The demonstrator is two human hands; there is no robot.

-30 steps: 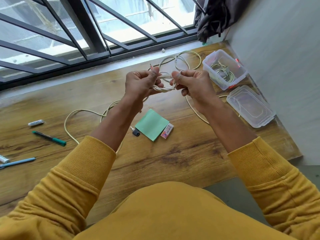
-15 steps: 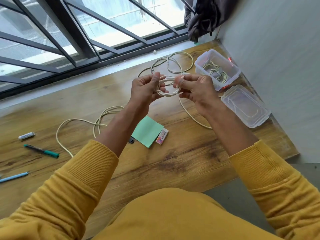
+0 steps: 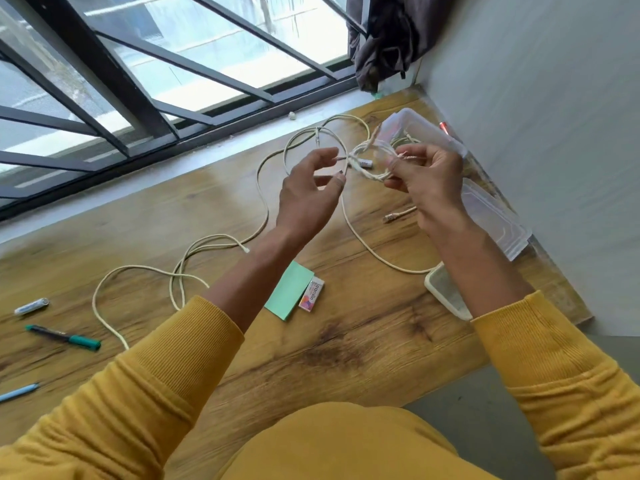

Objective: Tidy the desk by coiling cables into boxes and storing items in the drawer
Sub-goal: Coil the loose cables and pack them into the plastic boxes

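My right hand pinches a small coiled cream cable in the air, just in front of the clear plastic box at the desk's far right. My left hand hovers a little left of the coil, fingers loosely spread and holding nothing. A long cream cable lies loose across the wooden desk, looping from the window side to the front left. The box's clear lid lies beside the wall, partly behind my right wrist.
A green sticky-note pad and an eraser lie mid-desk. A white-edged phone-like object sits under my right forearm. At left lie a green marker, a blue pen and a white tube. Wall to the right, barred window behind.
My left hand has let go of the coil and opened. My right hand has carried the coil to the right, toward the clear box. The view has shifted.
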